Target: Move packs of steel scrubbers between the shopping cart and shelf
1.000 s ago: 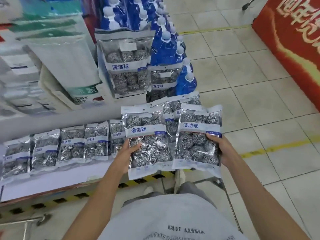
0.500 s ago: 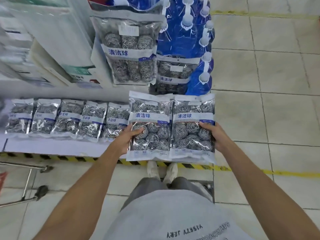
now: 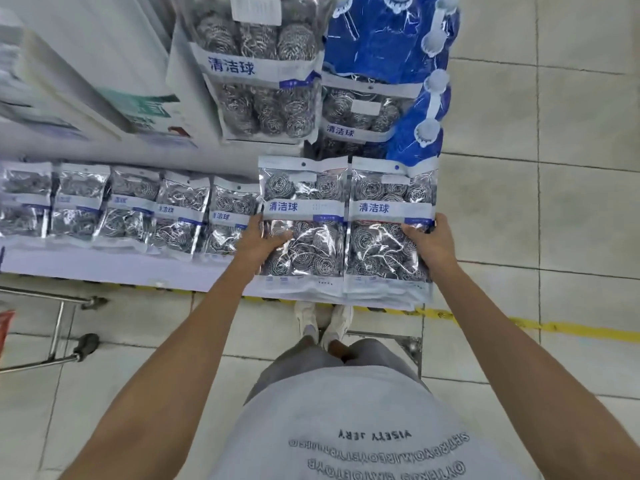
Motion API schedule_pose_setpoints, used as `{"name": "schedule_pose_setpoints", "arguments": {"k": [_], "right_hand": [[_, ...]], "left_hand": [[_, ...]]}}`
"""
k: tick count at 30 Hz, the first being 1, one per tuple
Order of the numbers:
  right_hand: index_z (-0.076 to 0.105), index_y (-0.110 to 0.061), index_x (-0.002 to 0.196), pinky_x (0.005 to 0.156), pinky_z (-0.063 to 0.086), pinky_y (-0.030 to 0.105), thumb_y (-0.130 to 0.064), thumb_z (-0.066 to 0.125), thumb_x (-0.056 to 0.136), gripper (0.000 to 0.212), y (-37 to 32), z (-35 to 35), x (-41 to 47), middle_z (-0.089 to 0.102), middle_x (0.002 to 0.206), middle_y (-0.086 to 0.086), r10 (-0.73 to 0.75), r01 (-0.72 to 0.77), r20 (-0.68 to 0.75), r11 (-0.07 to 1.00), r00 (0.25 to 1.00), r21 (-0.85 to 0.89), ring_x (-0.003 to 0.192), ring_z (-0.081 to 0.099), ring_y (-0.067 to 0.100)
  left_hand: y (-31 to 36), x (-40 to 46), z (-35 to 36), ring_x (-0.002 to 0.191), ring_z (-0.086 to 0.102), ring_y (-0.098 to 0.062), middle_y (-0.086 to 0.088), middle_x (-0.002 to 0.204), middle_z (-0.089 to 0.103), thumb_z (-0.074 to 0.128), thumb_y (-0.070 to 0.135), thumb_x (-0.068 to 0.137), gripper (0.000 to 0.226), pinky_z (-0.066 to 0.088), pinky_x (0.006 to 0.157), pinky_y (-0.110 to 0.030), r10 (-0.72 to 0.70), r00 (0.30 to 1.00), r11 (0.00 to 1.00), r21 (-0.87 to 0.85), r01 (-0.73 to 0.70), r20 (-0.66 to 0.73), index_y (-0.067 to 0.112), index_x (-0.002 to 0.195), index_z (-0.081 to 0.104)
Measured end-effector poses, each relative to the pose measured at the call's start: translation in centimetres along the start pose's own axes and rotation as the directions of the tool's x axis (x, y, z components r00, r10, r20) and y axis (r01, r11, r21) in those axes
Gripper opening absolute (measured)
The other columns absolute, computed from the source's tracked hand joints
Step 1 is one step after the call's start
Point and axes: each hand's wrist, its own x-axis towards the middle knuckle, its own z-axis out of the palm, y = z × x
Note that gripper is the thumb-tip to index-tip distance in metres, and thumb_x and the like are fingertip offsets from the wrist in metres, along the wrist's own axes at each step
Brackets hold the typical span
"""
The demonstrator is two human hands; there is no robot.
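The left hand [image 3: 258, 242] and right hand [image 3: 427, 242] each grip a scrubber pack [image 3: 303, 220], long axis pointing away, over the shelf [image 3: 104, 268] end beside the row [image 3: 128, 206].

Pack row [image 3: 131, 209] fills shelf [image 3: 104, 268] left; front strip free.

two scrubber packs sit side by side at the centre, the left pack [image 3: 302, 220] held at its 9 o'clock edge by the left hand [image 3: 260, 241], the right pack [image 3: 390, 223] at its 3 o'clock edge by the right hand [image 3: 431, 243]. at 9 o'clock a row of packs [image 3: 128, 209] lies on the shelf [image 3: 104, 270]. at 12 o'clock hang more packs [image 3: 263, 74]. cart frame [image 3: 59, 327] at 8 o'clock.
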Motion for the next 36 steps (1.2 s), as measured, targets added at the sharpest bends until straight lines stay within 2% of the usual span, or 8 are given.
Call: {"name": "schedule_pose_setpoints", "arguments": {"k": [2,5,15,19,25,28,32,36], "right_hand": [[0.051,-0.015,0.133,0.089,0.049,0.034,-0.024,0.082,0.086,0.057,-0.3,0.5,0.0,0.062,0.115,-0.002,-0.008,0.008,-0.013,1.0,1.0,-0.005,0.104,0.061,0.019],[0.051,-0.016,0.129,0.09,0.046,0.034,-0.022,0.082,0.086,0.053,-1.1,0.9,0.3,0.061,0.115,-0.001,0.001,-0.001,-0.015,1.0,1.0,-0.016,0.106,0.06,0.021],[0.05,-0.008,0.142,0.098,0.054,0.05,-0.033,0.077,0.091,0.064,-1.3,-0.6,-3.1,0.062,0.131,0.017,-0.069,0.058,-0.037,0.968,0.997,-0.245,0.113,0.064,0.035],[0.056,-0.006,0.136,0.095,0.052,0.047,-0.025,0.065,0.094,0.047,-1.9,-0.6,-5.8,0.059,0.125,0.02,-0.277,0.235,-0.023,0.854,0.961,-0.464,0.113,0.059,0.04],[0.057,-0.009,0.138,0.094,0.05,0.045,-0.032,0.056,0.103,0.042,-3.4,2.8,-10.6,0.062,0.128,0.015,-0.504,0.591,0.321,0.595,0.802,-0.544,0.115,0.061,0.033],[0.057,-0.01,0.137,0.087,0.049,0.04,-0.039,0.051,0.106,0.044,-4.5,5.9,-13.1,0.063,0.122,0.01,-0.506,0.746,0.547,0.453,0.666,-0.488,0.117,0.059,0.032],[0.05,-0.015,0.147,0.103,0.048,0.043,-0.037,0.05,0.107,0.046,-5.8,10.8,-16.7,0.061,0.139,0.011,-0.491,0.894,0.747,0.272,0.448,-0.357,0.129,0.055,0.031],[0.046,-0.016,0.153,0.112,0.042,0.046,-0.046,0.046,0.107,0.055,-6.6,15.7,-21.4,0.052,0.152,0.009,-0.427,0.961,0.862,0.158,0.273,-0.226,0.139,0.048,0.031]], "left_hand": [[-0.1,0.2,0.5,0.127,0.051,-0.016,0.005,0.142,0.051,0.087,0.039,0.083,0.081,0.045,0.109,-0.041,0.016,1.0,0.996,0.091,-0.015,-0.012,0.025,0.149,0.042],[0.7,0.6,1.1,0.148,0.039,-0.028,-0.005,0.163,0.041,0.086,0.044,0.081,0.101,0.034,0.121,-0.053,0.006,1.0,0.991,0.133,-0.005,-0.007,0.022,0.161,0.029],[1.2,-0.8,0.4,0.145,0.043,-0.03,-0.006,0.159,0.044,0.08,0.041,0.089,0.087,0.039,0.118,-0.047,0.084,0.996,0.976,0.202,-0.084,0.007,0.02,0.16,0.033],[1.5,-2.9,-0.7,0.142,0.048,-0.032,-0.011,0.155,0.049,0.069,0.038,0.099,0.07,0.041,0.117,-0.051,0.178,0.983,0.943,0.277,-0.182,0.039,0.018,0.159,0.037],[-0.6,-8.2,-3.2,0.122,0.056,-0.042,-0.023,0.134,0.054,0.05,0.033,0.107,0.047,0.049,0.098,-0.048,0.282,0.956,0.811,0.553,-0.19,-0.086,0.008,0.147,0.046],[-3.4,-11.9,-4.7,0.123,0.054,-0.038,-0.02,0.136,0.054,0.05,0.031,0.107,0.044,0.049,0.096,-0.045,0.321,0.927,0.805,0.57,-0.161,-0.191,0.011,0.145,0.048],[-7.7,-17.4,-6.5,0.133,0.049,-0.038,-0.021,0.147,0.05,0.048,0.035,0.108,0.053,0.043,0.105,-0.045,0.314,0.862,0.803,0.595,-0.018,-0.397,0.008,0.154,0.043],[-12.4,-23.5,-8.8,0.115,0.056,-0.034,-0.013,0.126,0.058,0.049,0.034,0.107,0.037,0.05,0.088,-0.043,0.271,0.776,0.843,0.53,0.094,-0.569,0.012,0.136,0.057]]}}
